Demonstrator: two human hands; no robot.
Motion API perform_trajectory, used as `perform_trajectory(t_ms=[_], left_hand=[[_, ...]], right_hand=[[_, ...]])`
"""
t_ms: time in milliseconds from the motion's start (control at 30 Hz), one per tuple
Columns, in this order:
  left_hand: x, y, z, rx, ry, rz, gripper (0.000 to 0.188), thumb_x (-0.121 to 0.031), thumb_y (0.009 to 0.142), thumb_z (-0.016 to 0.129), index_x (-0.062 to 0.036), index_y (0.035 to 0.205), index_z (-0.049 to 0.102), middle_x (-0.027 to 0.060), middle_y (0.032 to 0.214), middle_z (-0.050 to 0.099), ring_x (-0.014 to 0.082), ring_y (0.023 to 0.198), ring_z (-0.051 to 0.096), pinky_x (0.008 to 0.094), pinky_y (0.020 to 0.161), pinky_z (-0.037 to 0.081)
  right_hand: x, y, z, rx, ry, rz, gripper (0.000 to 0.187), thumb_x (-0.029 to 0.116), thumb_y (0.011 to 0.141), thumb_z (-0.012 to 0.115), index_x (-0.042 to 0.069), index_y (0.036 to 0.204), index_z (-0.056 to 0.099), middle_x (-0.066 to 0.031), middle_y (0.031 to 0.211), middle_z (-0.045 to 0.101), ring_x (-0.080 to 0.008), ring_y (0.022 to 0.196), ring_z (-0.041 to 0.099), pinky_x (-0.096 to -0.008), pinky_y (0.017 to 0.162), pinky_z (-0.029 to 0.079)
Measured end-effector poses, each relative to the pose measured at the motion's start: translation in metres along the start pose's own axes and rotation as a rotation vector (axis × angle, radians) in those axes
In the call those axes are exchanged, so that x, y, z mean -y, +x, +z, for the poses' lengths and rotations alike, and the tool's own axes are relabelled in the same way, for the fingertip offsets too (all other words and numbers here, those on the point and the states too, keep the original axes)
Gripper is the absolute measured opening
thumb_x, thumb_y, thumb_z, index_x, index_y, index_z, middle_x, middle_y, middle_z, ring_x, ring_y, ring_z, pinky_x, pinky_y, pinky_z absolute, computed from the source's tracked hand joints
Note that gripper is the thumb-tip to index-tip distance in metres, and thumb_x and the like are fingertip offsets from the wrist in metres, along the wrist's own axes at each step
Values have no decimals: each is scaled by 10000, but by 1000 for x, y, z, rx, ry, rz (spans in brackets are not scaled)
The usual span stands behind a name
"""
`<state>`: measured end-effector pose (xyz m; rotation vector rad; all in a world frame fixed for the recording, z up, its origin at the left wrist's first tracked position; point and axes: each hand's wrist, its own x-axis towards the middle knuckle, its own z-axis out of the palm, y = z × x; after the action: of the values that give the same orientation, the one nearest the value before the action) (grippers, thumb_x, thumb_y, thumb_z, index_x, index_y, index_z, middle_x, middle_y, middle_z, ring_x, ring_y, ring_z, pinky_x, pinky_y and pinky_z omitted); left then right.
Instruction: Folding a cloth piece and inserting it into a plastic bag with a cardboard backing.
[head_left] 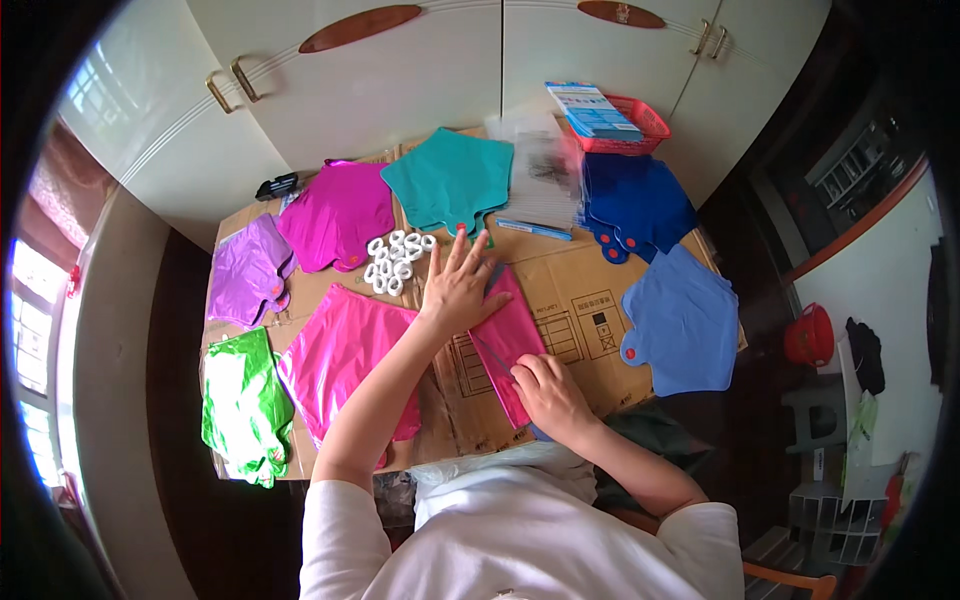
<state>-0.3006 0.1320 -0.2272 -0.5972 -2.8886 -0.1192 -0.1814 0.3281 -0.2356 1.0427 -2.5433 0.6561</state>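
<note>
Magenta foil, a folded balloon [507, 340], lies on the cardboard-covered counter [580, 300] under both hands, its long axis running from the person's near right toward the far left. The left hand [458, 290] presses flat on its far end, fingers spread open, gripping nothing. The right hand [545, 390] rests on the near end, fingers curled onto the foil edge. Just beyond the left hand sits a cluster of white rings [395, 262]. A pink balloon [350, 355] lies left, a light blue balloon [685, 325] right, a teal balloon [450, 180] farther off.
</note>
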Motion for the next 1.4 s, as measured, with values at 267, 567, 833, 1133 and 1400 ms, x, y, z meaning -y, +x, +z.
perform_trajectory(t_ms=[267,567,833,1133,1400], left_hand=[[-14,-62,8,-161,-1082,-461,894,-176,736,734,37,1407,183,311,1372,237,391,1221,381,425,969,413],[-33,-59,-17,83,-463,-366,390,-333,627,773,-7,759,604,142,756,624,338,814,572,443,768,463],[-31,-66,-17,97,-426,-309,346,-326,651,762,-33,768,620,111,765,604,312,882,543,444,804,419],[-16,-69,-12,-27,-513,-219,305,-232,685,749,-14,784,560,130,731,578,329,839,547,452,740,424],[-12,-76,-2,-69,-419,-87,266,-207,723,731,-10,817,580,145,774,580,327,839,535,441,745,422]], right_hand=[[-1,-2,0,-14,48,25,163,79,830,546,13,979,546,-127,1005,531,-280,933,528,-373,849,450],[-3,-1,1,-11,20,-13,288,83,802,539,-5,1075,557,-136,1079,538,-274,1038,525,-363,926,442],[-9,3,4,44,53,-30,297,94,813,517,-4,1090,555,-144,1139,532,-279,1089,510,-357,956,430],[-18,23,14,77,51,-105,295,106,815,509,2,1087,552,-138,1140,533,-270,1112,496,-351,977,412],[-16,22,15,49,61,-58,312,134,818,563,18,1107,555,-157,1140,522,-298,1109,494,-375,968,422]])
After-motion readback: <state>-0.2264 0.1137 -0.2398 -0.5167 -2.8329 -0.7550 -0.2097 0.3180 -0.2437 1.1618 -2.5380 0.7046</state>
